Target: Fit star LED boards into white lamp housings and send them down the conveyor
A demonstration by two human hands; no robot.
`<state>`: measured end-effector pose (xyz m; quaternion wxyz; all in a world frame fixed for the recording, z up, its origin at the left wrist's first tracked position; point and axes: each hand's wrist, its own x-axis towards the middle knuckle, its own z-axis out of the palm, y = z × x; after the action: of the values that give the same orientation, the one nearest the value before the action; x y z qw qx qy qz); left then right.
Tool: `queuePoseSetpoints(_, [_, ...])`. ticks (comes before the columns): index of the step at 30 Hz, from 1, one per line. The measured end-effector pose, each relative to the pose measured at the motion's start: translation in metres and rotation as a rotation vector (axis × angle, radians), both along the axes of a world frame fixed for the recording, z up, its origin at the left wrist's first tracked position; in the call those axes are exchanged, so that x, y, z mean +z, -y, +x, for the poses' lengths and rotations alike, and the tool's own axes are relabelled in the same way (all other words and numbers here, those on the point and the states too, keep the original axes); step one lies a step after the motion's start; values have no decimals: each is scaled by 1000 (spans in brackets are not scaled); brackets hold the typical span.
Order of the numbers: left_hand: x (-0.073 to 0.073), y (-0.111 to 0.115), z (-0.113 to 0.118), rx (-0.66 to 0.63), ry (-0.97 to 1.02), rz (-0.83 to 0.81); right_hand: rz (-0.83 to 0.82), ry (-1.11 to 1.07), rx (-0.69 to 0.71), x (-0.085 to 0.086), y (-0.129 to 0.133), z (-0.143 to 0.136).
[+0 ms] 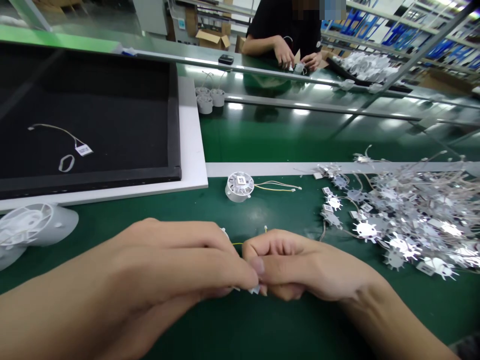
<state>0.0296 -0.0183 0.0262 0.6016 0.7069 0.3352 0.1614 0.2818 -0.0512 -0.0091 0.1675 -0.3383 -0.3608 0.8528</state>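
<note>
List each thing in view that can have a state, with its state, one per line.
Left hand: fingers bent, closed together
Right hand: fingers curled, meeting the left
Part between the hands: mostly hidden, state unclear
Labelled round housing: upright, wires trailing right
Silver spiked pieces: heaped, wires attached
Cardboard box: flaps open

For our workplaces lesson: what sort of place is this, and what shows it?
Probably a factory assembly floor. A heap of wired silvery parts lies on the green bench, a co-worker handles small pieces opposite, and shelving stands behind.
</note>
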Motion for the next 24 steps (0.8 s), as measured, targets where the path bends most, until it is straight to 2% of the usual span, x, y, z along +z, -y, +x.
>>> queuePoseSetpoints(3, [-2,-2,-5,-85,-62,219,111,17,-37,7,4,1])
queuePoseSetpoints(6, [-4,-7,-4,-67,-87,192,251,129,-108,16,9,0])
queuePoseSetpoints(8, [-3,-9,1,20,-86,65,419,235,-160,21,13,-1])
queuePoseSetpoints(11, [0,-10,11,158,-51,-330,743,341,-212,22,15,-3])
queuePoseSetpoints(13, [0,-11,15,175,30,-593,886,368,-239,19,16,-5])
queuePoseSetpoints(15, [-4,-12,16,135,145,-745,970,387,-280,14,17,-7])
queuePoseSetpoints(18, [-15,-14,12,62,261,-834,1053,412,-352,6,18,-10])
queuePoseSetpoints(20, [-20,-15,11,49,289,-825,1062,411,-386,3,19,-11])
queuePoseSetpoints(22, [-19,-15,11,77,276,-767,992,398,-400,3,18,-11])
queuePoseSetpoints(24, [-11,-14,13,148,230,-708,843,376,-398,5,16,-11])
